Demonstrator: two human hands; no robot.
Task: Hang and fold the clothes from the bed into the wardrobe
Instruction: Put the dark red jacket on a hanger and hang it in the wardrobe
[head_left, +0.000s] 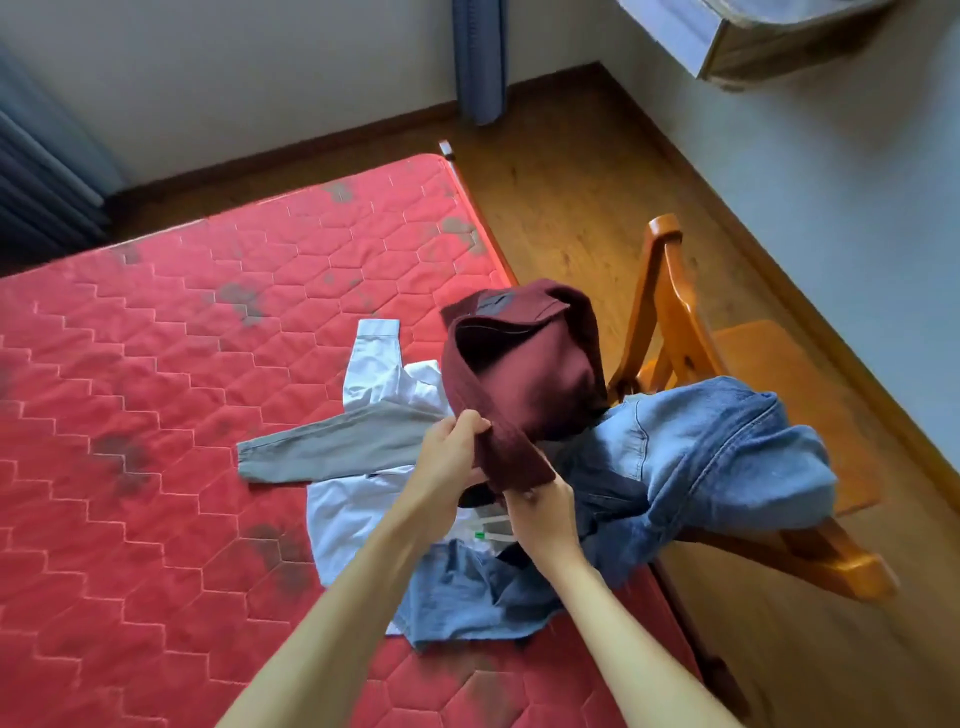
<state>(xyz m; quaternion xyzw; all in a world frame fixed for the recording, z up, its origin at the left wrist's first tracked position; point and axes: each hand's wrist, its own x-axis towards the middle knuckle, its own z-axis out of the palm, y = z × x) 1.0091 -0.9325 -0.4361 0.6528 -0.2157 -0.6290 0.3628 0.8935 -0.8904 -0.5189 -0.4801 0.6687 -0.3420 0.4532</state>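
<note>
While a rolled edge of the maroon garment (519, 364) is clamped in the curled fingers (467, 423) of the left hand (451, 460) and pinched from beneath by the right hand (543, 514), the rest of it is held up loosely above the pile, just right of centre.

Only that narrow edge is gripped. The bulk could therefore sag and drag the dark garment (597, 493) lying beneath, or slip free if either pinch is eased. The blue jeans (727, 457), at 3 o'clock from the hands, are draped off the bed's edge onto a wooden chair (670, 312). They could be pulled to the floor if snagged as the maroon piece is lifted.

A white shirt (343, 519) and a grey sleeve (332, 447) are spread at 9 o'clock, and a denim piece (467, 597) at 6 o'clock.

The pile is carried by a red quilted mattress (156, 415), bare and marked with dark blotches. Wooden flooring (561, 197) is seen from 12 to 4 o'clock, blue curtains (478, 57) at 12 and 10 o'clock, and pale walls (260, 78) behind. No wardrobe can be identified.
</note>
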